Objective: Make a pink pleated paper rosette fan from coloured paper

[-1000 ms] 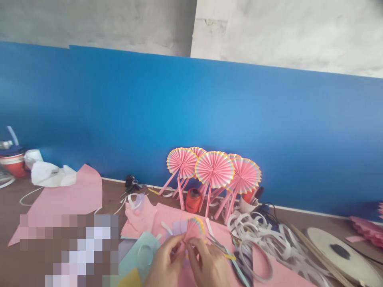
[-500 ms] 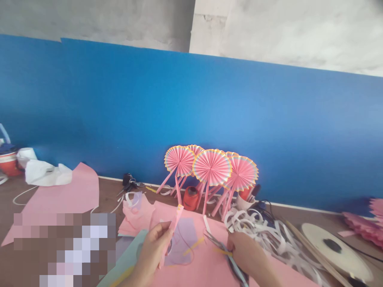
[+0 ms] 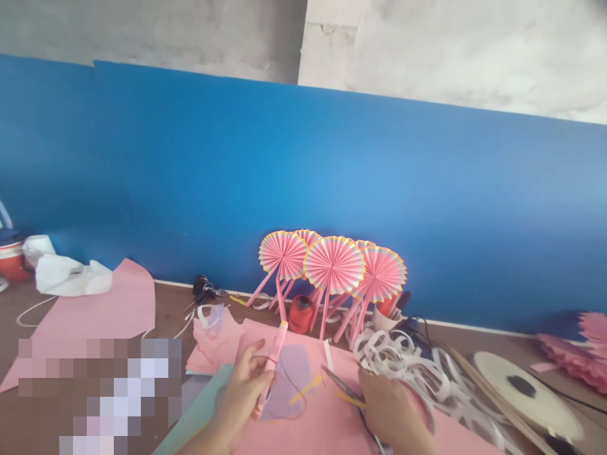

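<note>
My left hand is closed around a narrow, pleated strip of pink paper, held upright and tilted, with a yellow edge at its top. A thin red thread loops from near it across a pale purple sheet. My right hand lies with fingers curled over a pair of scissors, whose blades point up and left. It covers part of the scissors, and whatever its fingers pinch is hidden. A yellow strip and a white strip lie near the blades.
Several round pleated pink paper fans on stems stand before the blue wall. A red spool sits below them. White ribbon is tangled at right, beside a cream disc. Pink paper lies left.
My right hand has shifted slightly left over the scissors, covering more of them. My left thumb and fingers have moved on the pleated paper, and more of the thread shows.
</note>
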`<state>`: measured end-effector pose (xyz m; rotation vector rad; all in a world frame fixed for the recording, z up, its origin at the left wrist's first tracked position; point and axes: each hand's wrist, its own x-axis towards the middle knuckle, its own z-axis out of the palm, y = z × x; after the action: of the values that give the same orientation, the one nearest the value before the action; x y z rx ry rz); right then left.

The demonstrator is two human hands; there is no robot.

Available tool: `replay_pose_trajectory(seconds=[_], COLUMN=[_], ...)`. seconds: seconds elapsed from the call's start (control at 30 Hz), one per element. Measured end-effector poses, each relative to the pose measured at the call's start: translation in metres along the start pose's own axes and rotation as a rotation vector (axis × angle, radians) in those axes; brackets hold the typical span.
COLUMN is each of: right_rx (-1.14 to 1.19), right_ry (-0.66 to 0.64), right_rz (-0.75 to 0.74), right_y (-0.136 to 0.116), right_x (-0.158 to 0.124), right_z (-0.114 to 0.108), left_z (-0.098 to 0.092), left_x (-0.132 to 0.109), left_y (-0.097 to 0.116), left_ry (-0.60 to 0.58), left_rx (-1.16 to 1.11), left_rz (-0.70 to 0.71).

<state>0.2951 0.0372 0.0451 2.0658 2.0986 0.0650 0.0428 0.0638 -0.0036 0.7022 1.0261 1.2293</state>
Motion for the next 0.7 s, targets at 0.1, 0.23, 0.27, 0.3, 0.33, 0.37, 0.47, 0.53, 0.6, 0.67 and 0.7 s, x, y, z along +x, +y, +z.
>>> replay_pose_trajectory(seconds=[0.1, 0.23, 0.27, 0.3, 0.33, 0.37, 0.47, 0.53, 0.6, 0.67, 0.7], right_rx=[0.032, 0.133, 0.153, 0.173, 0.194, 0.216, 0.292, 0.316, 0.324, 0.394, 0.477], right_ry=[-0.003, 0.040, 0.053, 0.074, 0.106, 0.146, 0.291, 0.378, 0.446, 0.471, 0.454], right_rz=[0.012, -0.003, -0.005, -0.009, -0.020, -0.037, -0.104, -0.119, -0.100, -0.070, -0.057], right_y=[-0.004, -0.007, -0.007, -0.007, -0.007, -0.007, -0.008, -0.010, -0.013, -0.016, -0.018], right_x=[-0.001, -0.001, -0.001, 0.000, 0.001, 0.002, 0.004, 0.004, 0.003, 0.002, 0.003], right_z=[-0.012, -0.022, -0.022, -0.023, -0.022, -0.022, -0.022, -0.023, -0.023, -0.025, -0.026], left_z=[0.001, 0.005, 0.006, 0.007, 0.008, 0.009, 0.012, 0.013, 0.014, 0.015, 0.015], left_x=[-0.002, -0.009, -0.010, -0.012, -0.013, -0.014, -0.017, -0.019, -0.021, -0.022, -0.022], left_y=[0.003, 0.017, 0.021, 0.024, 0.027, 0.029, 0.033, 0.034, 0.036, 0.039, 0.040], left_ry=[-0.019, 0.006, 0.001, -0.001, -0.007, -0.022, -0.113, -0.138, -0.106, -0.084, -0.078], left_rx=[-0.008, -0.036, -0.050, -0.070, -0.092, -0.115, -0.186, -0.221, -0.238, -0.221, -0.204], left_rz=[0.030, 0.020, -0.016, -0.053, -0.085, -0.109, -0.151, -0.166, -0.168, -0.160, -0.154])
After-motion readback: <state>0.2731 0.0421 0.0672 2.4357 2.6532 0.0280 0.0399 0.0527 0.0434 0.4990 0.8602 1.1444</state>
